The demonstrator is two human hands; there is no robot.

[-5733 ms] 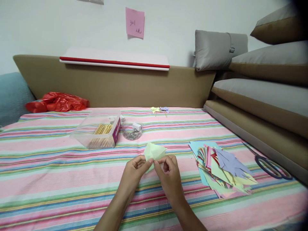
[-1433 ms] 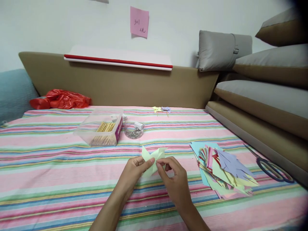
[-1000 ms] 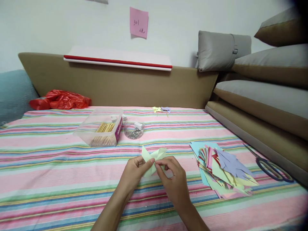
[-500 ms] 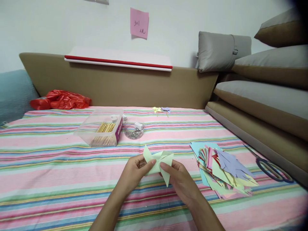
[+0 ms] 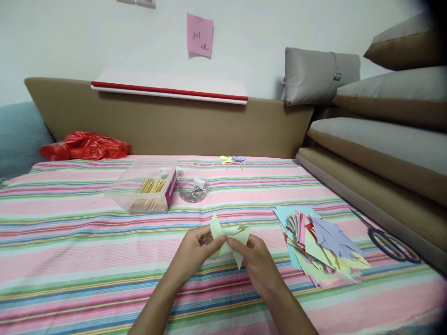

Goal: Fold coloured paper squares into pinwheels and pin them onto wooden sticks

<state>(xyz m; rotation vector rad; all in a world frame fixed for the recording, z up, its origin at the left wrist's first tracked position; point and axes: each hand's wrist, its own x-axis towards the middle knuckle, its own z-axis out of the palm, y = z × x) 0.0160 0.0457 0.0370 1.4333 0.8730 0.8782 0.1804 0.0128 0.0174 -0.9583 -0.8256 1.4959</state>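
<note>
A pale green paper pinwheel (image 5: 217,228), its cut corners partly folded toward the middle, is held above the striped cloth (image 5: 104,260). My left hand (image 5: 199,245) pinches it from the left, thumb on the front near the centre. From the other side my right hand (image 5: 250,253) grips it, its thumb tip close to the left thumb. One pointed corner sticks up at the left and another hangs down at the right. Most fingers are hidden behind the paper.
On the right lie a pile of coloured cut papers (image 5: 323,246) and scissors (image 5: 391,242). A plastic box of wooden sticks (image 5: 152,186) and a round dish of pins (image 5: 193,194) stand left of centre. Two small pinwheels (image 5: 232,159) lie at the back.
My thumbs have come closer together at the paper's centre, and its left corner bends further inward. The view has shifted slightly.
</note>
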